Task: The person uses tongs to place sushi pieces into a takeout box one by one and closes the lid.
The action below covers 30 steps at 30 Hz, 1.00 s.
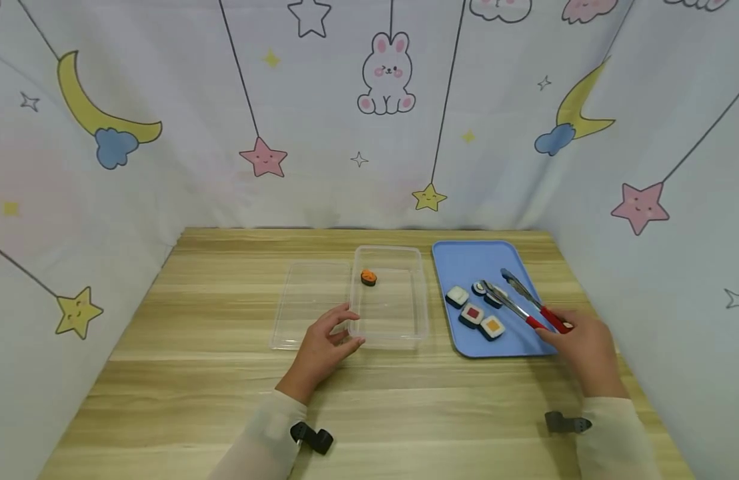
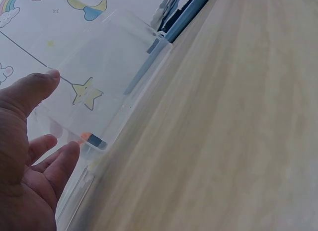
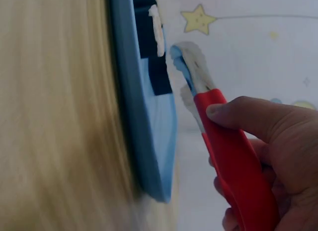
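My right hand (image 1: 588, 350) grips the red handles of metal tongs (image 3: 233, 161), thumb on top. Their two arms are spread, and the tips reach over toy sushi rolls on the blue tray (image 1: 477, 253). One roll lies partly hidden beneath the near arm; a roll with a red centre (image 1: 471, 315) and one with an orange centre (image 1: 491, 327) sit in front. My left hand (image 1: 321, 350) rests at the front left corner of a clear plastic box (image 1: 420, 293), fingers loosely bent along its side. Inside the box, near its left wall, stands an orange-topped sushi piece (image 1: 368, 277).
A clear flat lid (image 1: 309, 300) lies on the wooden table (image 1: 225, 400) left of the box. The tray stands just right of the box, with a white roll (image 1: 457, 297) near its left edge. A patterned curtain (image 1: 321, 100) encloses the table at back and sides.
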### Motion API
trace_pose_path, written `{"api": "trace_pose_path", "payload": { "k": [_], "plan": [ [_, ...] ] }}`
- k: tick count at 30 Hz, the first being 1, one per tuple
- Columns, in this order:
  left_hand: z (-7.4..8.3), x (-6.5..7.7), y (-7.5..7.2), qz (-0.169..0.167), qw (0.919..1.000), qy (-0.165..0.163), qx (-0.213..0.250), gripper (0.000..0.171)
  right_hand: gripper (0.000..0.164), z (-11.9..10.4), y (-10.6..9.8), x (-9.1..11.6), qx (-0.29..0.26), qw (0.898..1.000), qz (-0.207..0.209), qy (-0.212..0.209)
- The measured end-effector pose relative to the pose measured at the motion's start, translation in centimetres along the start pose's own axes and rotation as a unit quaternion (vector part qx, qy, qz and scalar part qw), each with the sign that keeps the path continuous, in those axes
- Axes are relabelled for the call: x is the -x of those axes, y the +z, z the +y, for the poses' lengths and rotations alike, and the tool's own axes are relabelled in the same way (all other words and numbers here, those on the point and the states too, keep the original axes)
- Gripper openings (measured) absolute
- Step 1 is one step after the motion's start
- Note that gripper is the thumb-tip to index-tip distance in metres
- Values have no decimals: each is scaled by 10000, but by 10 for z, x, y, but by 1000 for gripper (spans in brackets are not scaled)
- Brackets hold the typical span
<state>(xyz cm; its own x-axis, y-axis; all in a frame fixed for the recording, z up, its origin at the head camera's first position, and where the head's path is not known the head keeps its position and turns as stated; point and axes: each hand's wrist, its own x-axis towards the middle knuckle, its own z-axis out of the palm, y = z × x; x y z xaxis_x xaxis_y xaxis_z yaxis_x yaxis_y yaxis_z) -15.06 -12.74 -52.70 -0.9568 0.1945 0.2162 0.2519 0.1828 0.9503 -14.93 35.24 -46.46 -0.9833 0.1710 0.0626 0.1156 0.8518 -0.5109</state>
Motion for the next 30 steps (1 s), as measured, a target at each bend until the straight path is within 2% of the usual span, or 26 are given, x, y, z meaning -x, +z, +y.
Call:
{"api": "trace_pose_path", "payload": {
  "k": [5, 12, 21, 30],
  "plan": [
    [0, 1, 1, 41, 10000, 25, -79, 40, 63, 7, -3, 7, 63, 9997, -123, 194],
    [0, 1, 0, 25, 10000, 33, -40, 40, 61, 7, -5, 13, 191, 9992, -275, 227],
    [0, 0, 0, -37, 9999, -106, -17, 40, 53, 9, -2, 15, 268, 9993, -198, 183],
    [0, 1, 0, 7, 10000, -38, 2, 40, 54, 9, -1, 13, 241, 9992, -194, 255]
  ]
}}
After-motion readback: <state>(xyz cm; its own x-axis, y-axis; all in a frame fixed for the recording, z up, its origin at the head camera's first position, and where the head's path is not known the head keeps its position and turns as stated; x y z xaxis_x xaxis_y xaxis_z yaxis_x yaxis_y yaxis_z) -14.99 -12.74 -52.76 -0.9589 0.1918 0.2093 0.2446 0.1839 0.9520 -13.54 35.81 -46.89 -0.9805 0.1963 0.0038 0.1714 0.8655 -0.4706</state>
